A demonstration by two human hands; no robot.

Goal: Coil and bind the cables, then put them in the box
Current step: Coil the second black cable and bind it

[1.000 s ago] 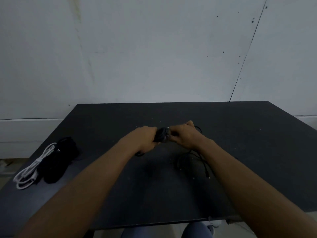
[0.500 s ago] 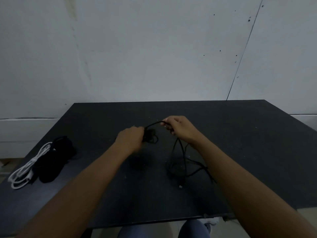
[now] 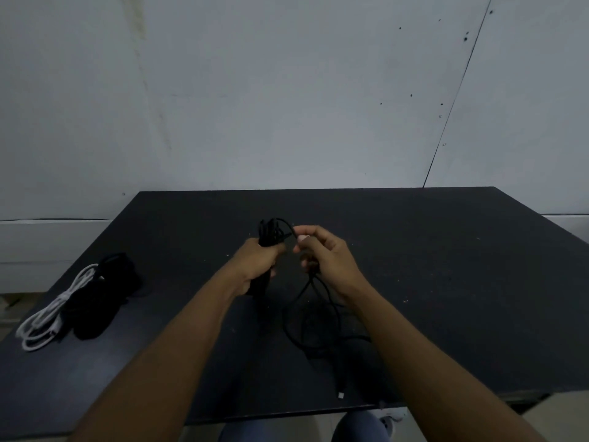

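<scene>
Frame centre: left hand (image 3: 255,266) held the coil (image 3: 270,232) upright, grip curled round it. Right hand (image 3: 325,253), grip pinching the cable (image 3: 287,227), had closed in again, laying another loop. Tail (image 3: 318,317) still lay on the worktop (image 3: 446,282); coiling unfinished.

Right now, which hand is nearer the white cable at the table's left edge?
Left. The left hand, gripping the black cable coil, sits to the right of the white cable; the right hand, pinching the loose strand, is farther right.
</scene>
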